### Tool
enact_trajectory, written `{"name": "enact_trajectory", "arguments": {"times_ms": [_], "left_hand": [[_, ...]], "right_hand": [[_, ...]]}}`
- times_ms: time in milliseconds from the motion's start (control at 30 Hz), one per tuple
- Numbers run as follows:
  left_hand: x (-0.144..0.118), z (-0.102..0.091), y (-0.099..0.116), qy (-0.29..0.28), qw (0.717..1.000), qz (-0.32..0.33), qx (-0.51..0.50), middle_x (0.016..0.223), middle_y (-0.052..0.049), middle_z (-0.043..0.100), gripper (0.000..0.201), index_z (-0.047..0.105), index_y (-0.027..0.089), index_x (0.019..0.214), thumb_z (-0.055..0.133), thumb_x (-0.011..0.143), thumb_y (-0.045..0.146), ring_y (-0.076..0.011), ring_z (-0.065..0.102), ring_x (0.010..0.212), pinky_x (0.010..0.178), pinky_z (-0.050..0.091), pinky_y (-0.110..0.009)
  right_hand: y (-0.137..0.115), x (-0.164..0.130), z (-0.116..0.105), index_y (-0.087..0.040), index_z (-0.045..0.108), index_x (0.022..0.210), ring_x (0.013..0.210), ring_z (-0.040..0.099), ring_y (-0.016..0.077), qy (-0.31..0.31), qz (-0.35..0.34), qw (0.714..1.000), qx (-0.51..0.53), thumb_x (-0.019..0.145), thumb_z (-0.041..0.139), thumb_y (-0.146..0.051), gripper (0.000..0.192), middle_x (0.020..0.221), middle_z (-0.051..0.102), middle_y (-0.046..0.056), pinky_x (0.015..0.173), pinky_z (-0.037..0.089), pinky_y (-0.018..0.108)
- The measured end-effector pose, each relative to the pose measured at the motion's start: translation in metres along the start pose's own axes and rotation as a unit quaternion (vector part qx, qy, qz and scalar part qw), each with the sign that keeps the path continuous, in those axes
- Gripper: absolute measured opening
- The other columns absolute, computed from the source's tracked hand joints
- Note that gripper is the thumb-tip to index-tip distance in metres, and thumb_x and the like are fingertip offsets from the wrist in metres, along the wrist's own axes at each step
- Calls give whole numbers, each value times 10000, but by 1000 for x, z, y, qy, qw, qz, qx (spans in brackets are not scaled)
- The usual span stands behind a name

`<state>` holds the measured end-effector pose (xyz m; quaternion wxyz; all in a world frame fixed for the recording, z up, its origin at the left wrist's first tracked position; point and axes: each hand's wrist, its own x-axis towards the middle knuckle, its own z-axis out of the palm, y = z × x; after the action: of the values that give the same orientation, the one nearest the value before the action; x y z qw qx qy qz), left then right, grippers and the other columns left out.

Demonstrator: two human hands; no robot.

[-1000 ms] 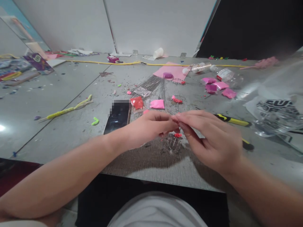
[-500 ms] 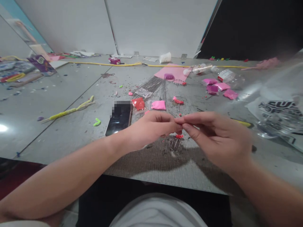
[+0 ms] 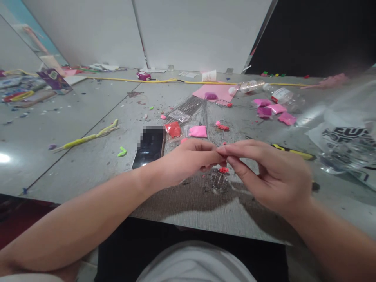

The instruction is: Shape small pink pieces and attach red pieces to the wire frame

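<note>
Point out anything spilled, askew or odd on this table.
Small bits lie scattered across the grey table. A clear bottle lies on its side at the back. The phone sits askew beside the left hand.

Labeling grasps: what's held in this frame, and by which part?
Left hand and right hand pinch fingertips together above a wire piece with red beads. Whatever sits in the pinch is too small to identify; the grip point cannot be told.

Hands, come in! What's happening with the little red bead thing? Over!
Left hand and right hand pinched together, fingertips touching. Red bead piece hangs just below, over the table. Phone beside, clear.
</note>
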<state>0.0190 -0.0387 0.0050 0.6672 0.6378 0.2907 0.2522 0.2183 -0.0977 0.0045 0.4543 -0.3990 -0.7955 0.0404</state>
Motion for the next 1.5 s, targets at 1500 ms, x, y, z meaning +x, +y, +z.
{"name": "enact_trajectory", "arguments": {"times_ms": [1500], "left_hand": [[-7, 10, 4, 149, 914, 197, 322, 670, 20, 565, 319, 557, 171, 626, 605, 932, 247, -107, 517, 672, 642, 385, -281]], "right_hand": [[0, 6, 6, -249, 767, 982, 756, 753, 169, -5, 277, 945, 176, 873, 783, -311, 127, 908, 794, 26, 632, 631, 260]]}}
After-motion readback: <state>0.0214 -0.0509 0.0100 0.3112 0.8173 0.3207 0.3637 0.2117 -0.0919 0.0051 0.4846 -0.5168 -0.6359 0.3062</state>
